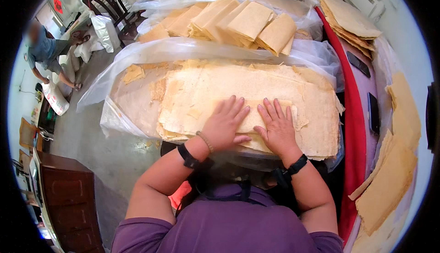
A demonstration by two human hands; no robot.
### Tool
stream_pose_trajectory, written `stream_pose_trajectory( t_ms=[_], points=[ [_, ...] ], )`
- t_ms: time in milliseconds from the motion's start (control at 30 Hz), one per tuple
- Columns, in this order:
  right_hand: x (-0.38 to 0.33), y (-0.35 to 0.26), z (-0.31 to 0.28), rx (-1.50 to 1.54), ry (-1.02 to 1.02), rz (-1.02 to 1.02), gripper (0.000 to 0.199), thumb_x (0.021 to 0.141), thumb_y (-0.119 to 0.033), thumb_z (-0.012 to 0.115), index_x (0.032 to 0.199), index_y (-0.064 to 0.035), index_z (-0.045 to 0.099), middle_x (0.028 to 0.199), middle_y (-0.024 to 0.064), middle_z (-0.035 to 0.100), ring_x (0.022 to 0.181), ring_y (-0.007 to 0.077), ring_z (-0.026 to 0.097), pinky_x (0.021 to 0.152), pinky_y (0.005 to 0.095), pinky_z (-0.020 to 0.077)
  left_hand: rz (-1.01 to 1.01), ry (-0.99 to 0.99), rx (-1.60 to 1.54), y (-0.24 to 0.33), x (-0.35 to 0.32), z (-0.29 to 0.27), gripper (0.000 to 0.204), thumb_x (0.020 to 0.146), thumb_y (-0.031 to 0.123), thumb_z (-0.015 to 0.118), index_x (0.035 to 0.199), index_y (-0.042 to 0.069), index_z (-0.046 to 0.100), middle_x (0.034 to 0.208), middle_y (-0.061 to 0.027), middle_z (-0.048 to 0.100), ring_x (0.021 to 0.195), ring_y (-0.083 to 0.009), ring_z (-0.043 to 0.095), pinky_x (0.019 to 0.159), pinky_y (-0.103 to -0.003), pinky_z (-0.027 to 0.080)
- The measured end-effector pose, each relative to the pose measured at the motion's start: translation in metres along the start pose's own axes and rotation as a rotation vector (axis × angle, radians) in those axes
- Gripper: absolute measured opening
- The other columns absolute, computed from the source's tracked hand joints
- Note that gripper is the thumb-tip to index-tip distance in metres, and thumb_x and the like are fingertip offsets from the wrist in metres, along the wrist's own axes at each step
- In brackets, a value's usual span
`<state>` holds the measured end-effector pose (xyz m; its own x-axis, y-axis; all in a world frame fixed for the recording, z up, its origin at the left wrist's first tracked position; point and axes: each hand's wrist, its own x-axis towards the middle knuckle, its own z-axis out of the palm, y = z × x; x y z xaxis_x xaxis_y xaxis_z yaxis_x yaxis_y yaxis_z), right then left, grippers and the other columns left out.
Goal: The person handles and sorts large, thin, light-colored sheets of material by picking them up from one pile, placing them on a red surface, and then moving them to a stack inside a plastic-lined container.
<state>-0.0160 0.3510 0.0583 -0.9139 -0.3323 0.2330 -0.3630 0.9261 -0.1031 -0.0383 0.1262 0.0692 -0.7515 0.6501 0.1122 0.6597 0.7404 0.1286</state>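
Observation:
A broad stack of thin, tan, brittle-looking sheets [316,120] lies in front of me on a plastic-covered table. Both my hands press flat on a narrow folded sheet [270,115] on top of the stack. My left hand [224,122] has its fingers spread over the left part of that fold. On the right part rests my right hand [278,128], its fingers also stretched out. Neither hand grips anything. Small broken flakes [134,73] lie left of the stack.
Beyond the stack, folded tan bundles [243,21] lie in clear plastic [151,55]. At right, a red cloth [349,115] edges a surface with two phones [358,64] and more sheets [389,184]. A wooden cabinet [68,198], a chair [107,0] and another person [46,51] are at left.

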Motion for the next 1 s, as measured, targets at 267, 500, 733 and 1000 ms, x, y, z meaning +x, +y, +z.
stream_pose_trajectory(
  t_ms=[267, 500, 733, 1000],
  points=[
    [0.004, 0.008, -0.008, 0.078, -0.083, -0.001, 0.06, 0.098, -0.041, 0.056, 0.151, -0.0134, 0.046, 0.161, 0.0096, 0.038, 0.15, 0.0317, 0.029, 0.123, 0.0531, 0.0154, 0.208, 0.197, 0.215, -0.015, 0.01, 0.011, 0.052, 0.088, 0.033, 0.065, 0.129, 0.002, 0.056, 0.132, -0.0191, 0.058, 0.124, -0.0334, 0.056, 0.096, -0.041, 0.052],
    [-0.032, 0.07, -0.039, 0.624, 0.349, 0.351, 0.053, 0.097, -0.018, 0.056, 0.147, -0.0037, 0.048, 0.156, 0.0167, 0.043, 0.146, 0.0352, 0.036, 0.122, 0.0479, 0.0226, 0.105, 0.25, 0.081, -0.037, 0.062, -0.054, 0.04, 0.09, 0.008, 0.054, 0.129, 0.007, 0.058, 0.099, -0.015, 0.07, 0.079, -0.0291, 0.07, 0.063, -0.04, 0.057],
    [-0.042, 0.069, -0.006, 0.076, 0.117, 0.406, 0.048, 0.094, -0.019, 0.061, 0.14, -0.0064, 0.056, 0.154, 0.017, 0.045, 0.146, 0.0356, 0.037, 0.121, 0.053, 0.023, -0.333, 0.553, 0.64, -0.132, 0.22, -0.116, 0.038, 0.096, 0.014, 0.051, 0.133, 0.015, 0.058, 0.082, -0.0102, 0.071, 0.072, -0.029, 0.072, 0.055, -0.041, 0.056],
    [-0.039, 0.072, -0.008, 0.129, 0.198, 0.416, 0.047, 0.094, -0.021, 0.062, 0.139, -0.0073, 0.057, 0.15, 0.0166, 0.049, 0.144, 0.0326, 0.039, 0.12, 0.0515, 0.0248, -0.094, -0.062, 0.582, -0.228, 0.269, -0.071, 0.046, 0.101, 0.038, 0.052, 0.137, 0.011, 0.057, 0.134, -0.0207, 0.062, 0.125, -0.0383, 0.059, 0.104, -0.047, 0.048]
  ],
)
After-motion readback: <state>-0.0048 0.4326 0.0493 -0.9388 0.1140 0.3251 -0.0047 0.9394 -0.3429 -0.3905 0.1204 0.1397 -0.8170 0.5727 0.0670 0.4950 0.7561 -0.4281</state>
